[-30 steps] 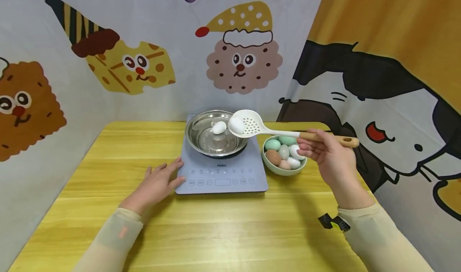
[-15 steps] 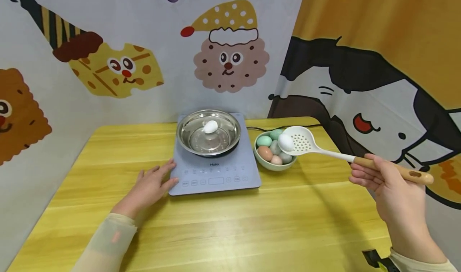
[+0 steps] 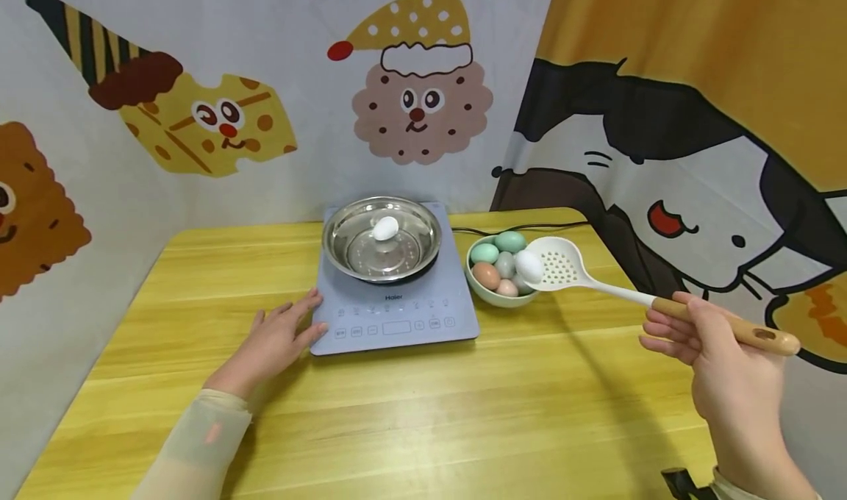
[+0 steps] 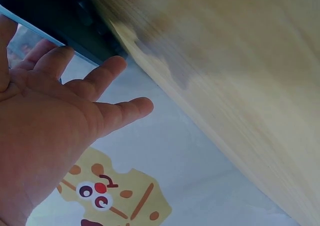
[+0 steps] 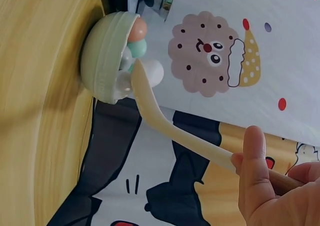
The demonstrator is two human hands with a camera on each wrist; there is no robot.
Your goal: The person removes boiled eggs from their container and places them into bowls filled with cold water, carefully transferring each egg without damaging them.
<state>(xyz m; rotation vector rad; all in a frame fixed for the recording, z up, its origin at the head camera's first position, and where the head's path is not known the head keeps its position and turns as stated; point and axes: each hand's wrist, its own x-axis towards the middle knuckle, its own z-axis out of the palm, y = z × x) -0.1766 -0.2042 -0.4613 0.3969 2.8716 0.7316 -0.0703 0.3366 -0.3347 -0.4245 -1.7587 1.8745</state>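
Observation:
My right hand (image 3: pixel 734 375) pinches the wooden handle of a white slotted spoon (image 3: pixel 559 263). A white egg (image 3: pixel 529 267) rests on the spoon's perforated head, which overlaps the right rim of a pale green bowl (image 5: pixel 102 60) in the head view. In that bowl lie several eggs, among them a brown egg (image 3: pixel 486 275) and green ones. Another white egg (image 3: pixel 385 229) appears within a steel pan (image 3: pixel 423 250) on an induction cooker (image 3: pixel 370 309). My left hand (image 3: pixel 271 345) has its fingertips at the cooker's left edge, fingers extended.
The cooker stands on a yellow wooden table (image 3: pixel 370 419). A black cord (image 3: pixel 556 226) runs along the table's back edge. Behind it hangs a cloth backdrop (image 3: pixel 265 198) with cartoon prints, and on the right an orange printed curtain (image 3: pixel 695 22).
My right hand has carried the slotted spoon and its egg rightward, from over the pan to the bowl's right side. My left hand stays at the cooker's edge. The head view has shifted slightly.

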